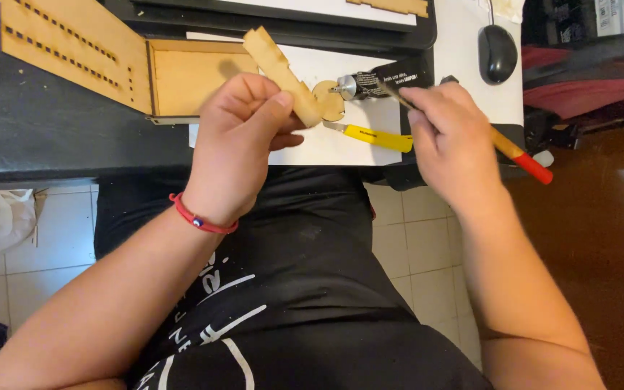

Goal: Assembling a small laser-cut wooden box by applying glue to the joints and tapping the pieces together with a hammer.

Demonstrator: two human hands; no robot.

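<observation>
Left hand (243,141) grasps a notched pale plywood strip (281,72), long axis running up-left, away from the body. Right hand (451,141) grips a thin red-ended wooden brush (521,155) aimed at a black glue tube (380,79). White sheet (341,148) on black counter (52,137); tiled floor (427,245) below.

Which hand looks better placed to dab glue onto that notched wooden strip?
The right hand, probably. It holds a brush whose tip sits at the nozzle of the glue tube. The left hand is occupied gripping the notched wooden strip, tilted toward the brush.
</observation>
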